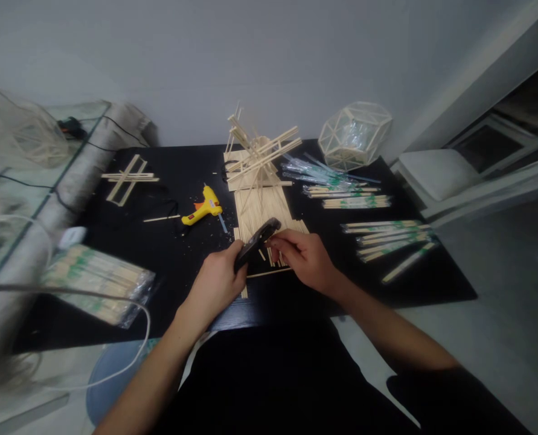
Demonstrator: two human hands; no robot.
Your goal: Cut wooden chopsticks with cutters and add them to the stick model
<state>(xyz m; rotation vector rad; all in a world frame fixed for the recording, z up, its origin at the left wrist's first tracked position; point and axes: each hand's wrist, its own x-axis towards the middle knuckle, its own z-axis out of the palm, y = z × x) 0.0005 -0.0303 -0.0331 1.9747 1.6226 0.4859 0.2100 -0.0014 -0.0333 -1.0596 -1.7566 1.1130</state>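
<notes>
My left hand (217, 279) is wrapped round a black hand tool (256, 243), a cutter or pliers by its look, its head pointing up and right. Close to that head, the fingers of my right hand (308, 260) are pinched together. Whatever they hold is too small and dim to make out. Beneath both hands lies a flat panel of pale wooden sticks (262, 206), with short loose pieces near its front edge. Behind it, a tangled frame of sticks (264, 154) rises toward the wall.
Left of the panel lies a yellow glue gun (204, 206), with crossed sticks (130, 178) beyond. Packed chopsticks (99, 281) sit front left, more packs (389, 235) right. A faceted stick frame (355, 136) stands back right. A white cable (146, 338) loops near my left arm.
</notes>
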